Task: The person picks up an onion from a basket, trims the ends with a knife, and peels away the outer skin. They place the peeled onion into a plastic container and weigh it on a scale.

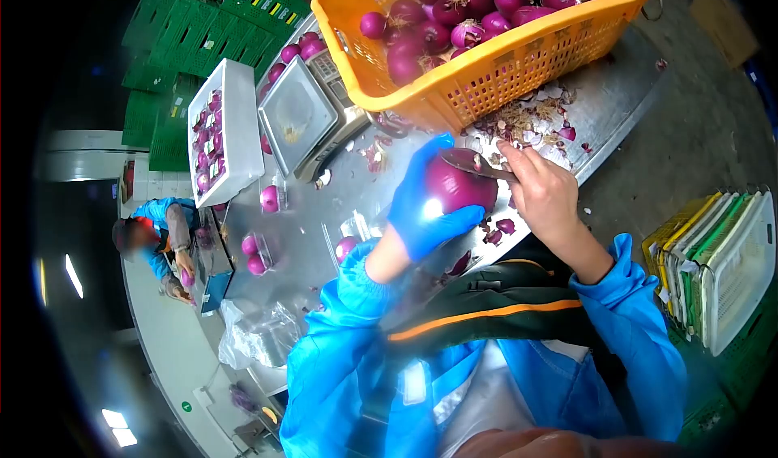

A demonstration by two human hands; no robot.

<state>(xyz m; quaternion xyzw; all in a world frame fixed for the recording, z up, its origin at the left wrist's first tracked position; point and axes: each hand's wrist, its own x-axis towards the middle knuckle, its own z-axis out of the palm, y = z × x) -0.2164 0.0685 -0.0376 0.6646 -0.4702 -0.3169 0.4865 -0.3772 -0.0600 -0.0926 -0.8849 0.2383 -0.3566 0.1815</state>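
Note:
My left hand point(425, 203), in a blue glove, is wrapped round a large red onion point(460, 192) above the metal table. Bare, my right hand point(539, 184) grips a knife point(478, 164), whose blade lies against the top of the onion. Loose skins and roots point(531, 121) are scattered on the table beyond my right hand, with more purple peel point(496, 231) below the onion. The knife's handle is mostly hidden in my fingers.
An orange crate point(502, 69) of red onions stands at the back edge of the metal table point(312, 223). Left of it are a scale point(300, 117), a white box point(243, 134) and packed onions point(257, 254). A co-worker point(162, 235) handles an onion at far left. Stacked trays point(713, 263) stand right.

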